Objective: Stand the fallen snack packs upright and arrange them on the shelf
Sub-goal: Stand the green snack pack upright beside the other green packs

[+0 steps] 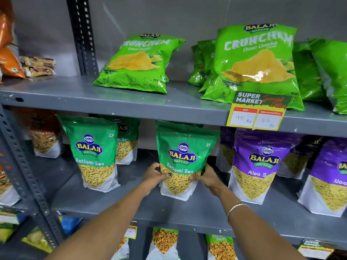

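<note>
A green Ratlami Sev pack [185,156] stands upright on the middle grey shelf [187,211]. My left hand [155,176] grips its lower left side, and my right hand [207,178] grips its lower right side. Another Ratlami Sev pack [93,152] stands upright to the left, with one more pack [125,141] behind it. Purple Aloo Sev packs [257,166] stand to the right. On the upper shelf [131,102], a green Crunchem pack [139,62] leans back, and more Crunchem packs [255,61] lean at the right.
A yellow price tag [257,113] hangs off the upper shelf's front edge. A slotted metal upright [82,34] divides the bays. Orange packs [7,53] and small brown packs [38,66] sit at upper left. More snack packs [165,243] fill the shelf below.
</note>
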### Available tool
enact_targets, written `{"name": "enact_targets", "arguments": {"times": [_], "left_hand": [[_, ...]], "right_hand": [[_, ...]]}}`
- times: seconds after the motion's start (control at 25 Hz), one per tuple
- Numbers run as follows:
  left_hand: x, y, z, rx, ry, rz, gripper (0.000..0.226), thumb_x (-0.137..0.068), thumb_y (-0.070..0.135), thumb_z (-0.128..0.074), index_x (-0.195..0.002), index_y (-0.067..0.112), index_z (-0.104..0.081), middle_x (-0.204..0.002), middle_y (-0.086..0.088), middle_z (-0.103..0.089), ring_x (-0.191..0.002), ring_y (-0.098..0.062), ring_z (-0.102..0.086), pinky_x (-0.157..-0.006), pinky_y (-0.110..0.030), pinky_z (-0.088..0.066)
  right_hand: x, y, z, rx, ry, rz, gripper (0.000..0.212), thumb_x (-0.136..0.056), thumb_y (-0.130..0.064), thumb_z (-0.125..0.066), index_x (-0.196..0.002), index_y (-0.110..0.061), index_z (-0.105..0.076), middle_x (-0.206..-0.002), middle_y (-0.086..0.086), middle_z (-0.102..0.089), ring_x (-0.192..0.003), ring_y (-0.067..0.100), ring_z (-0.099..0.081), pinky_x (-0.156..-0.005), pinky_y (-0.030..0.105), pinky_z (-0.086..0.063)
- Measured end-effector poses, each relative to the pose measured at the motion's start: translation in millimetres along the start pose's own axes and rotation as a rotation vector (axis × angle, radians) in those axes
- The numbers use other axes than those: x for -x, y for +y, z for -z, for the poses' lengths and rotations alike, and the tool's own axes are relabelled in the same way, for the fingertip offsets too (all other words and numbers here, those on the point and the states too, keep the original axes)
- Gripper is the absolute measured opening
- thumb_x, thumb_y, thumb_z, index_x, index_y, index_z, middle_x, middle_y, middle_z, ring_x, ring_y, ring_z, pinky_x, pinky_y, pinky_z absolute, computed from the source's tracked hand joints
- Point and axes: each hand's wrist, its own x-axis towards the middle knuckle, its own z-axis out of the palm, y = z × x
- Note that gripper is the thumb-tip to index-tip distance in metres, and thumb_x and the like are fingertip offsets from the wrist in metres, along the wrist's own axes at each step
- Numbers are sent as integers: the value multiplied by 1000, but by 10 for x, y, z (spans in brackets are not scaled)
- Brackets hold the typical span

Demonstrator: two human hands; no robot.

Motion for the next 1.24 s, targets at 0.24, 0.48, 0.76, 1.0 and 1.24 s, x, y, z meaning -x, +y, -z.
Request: {"name": "enact_targets", "arguments": {"times": [0.24,0.48,0.76,1.0,1.24], "left_hand": [[237,-82,370,-115,132,-142,51,-82,12,-66,-128,2,-47,-90,-8,-55,-91,-21,-53,-75,-24,-41],[454,-719,1576,-91,555,-306,11,-78,9,-68,-81,13,-58,-74,-8,-59,-66,-25,-58,-63,-30,-45],[-125,-1267,2516,95,327,-68,70,-72,-1,-73,-132,-7,-39,-135,-20,-47,-124,-32,-49,-102,-42,-39],[-336,-1309,2561,191,-25,23,70,-72,2,-74,-131,6,-36,-139,-17,-49,-126,-33,-48,-106,-51,-40],[-132,-1309,2605,97,-58,6,57,-67,4,-78,-116,5,-47,-127,-21,-59,-119,-34,-55,-103,-49,-44]], "right_hand": [[85,-64,51,435,-328,-608,22,-83,-24,-65,-75,-5,-56,-57,13,-60,-35,19,-59,-41,24,-49],[299,-554,-1111,542,-568,-614,18,-89,-29,-57,-77,-15,-56,-61,1,-66,-49,12,-67,-44,20,-56],[365,-816,-2943,81,-145,-109,60,-77,-3,-70,-129,-2,-38,-115,4,-51,-104,14,-48,-68,8,-43],[225,-771,-3138,-7,67,-145,65,-72,-1,-74,-127,2,-40,-124,16,-56,-106,23,-53,-97,37,-44],[494,-755,-3095,48,62,-101,60,-76,-5,-71,-129,0,-44,-134,18,-53,-106,21,-51,-91,30,-41]]}}
